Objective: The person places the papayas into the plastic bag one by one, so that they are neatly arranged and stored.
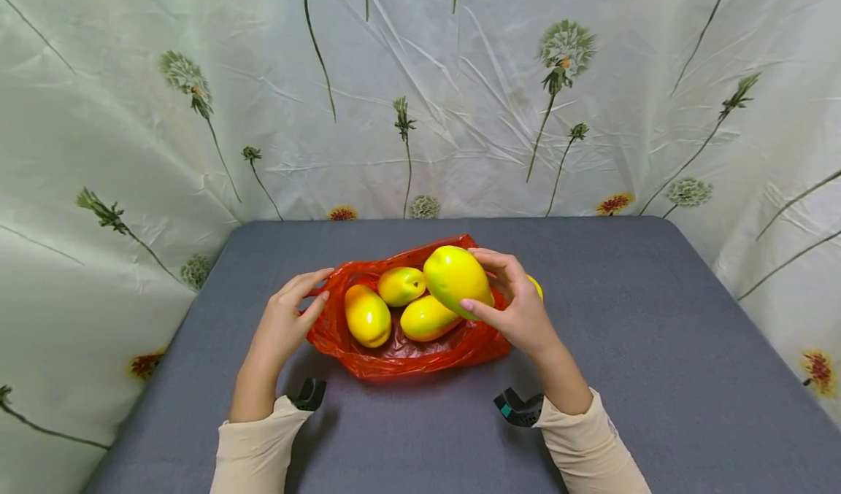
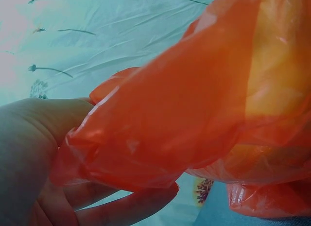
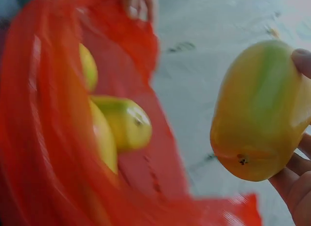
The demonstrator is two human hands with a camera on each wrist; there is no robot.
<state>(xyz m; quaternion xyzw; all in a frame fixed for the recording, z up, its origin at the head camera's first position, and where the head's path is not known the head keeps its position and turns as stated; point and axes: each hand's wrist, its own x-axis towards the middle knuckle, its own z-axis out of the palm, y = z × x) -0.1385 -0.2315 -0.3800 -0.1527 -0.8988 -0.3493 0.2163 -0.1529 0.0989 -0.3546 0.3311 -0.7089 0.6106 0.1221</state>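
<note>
A red plastic bag lies with its mouth spread wide on the grey table. Inside it, three yellow mangoes show: one at the left, one at the back and one in the middle. My left hand holds the bag's left edge between thumb and fingers; the left wrist view has the red film across the fingers. My right hand grips another mango above the bag's right part, and in the right wrist view this mango is clear of the film.
Past the right hand, a bit of another yellow fruit shows, mostly hidden by that hand. The grey table ends at the back against a pale curtain printed with dandelions. Black wrist devices sit at both cuffs.
</note>
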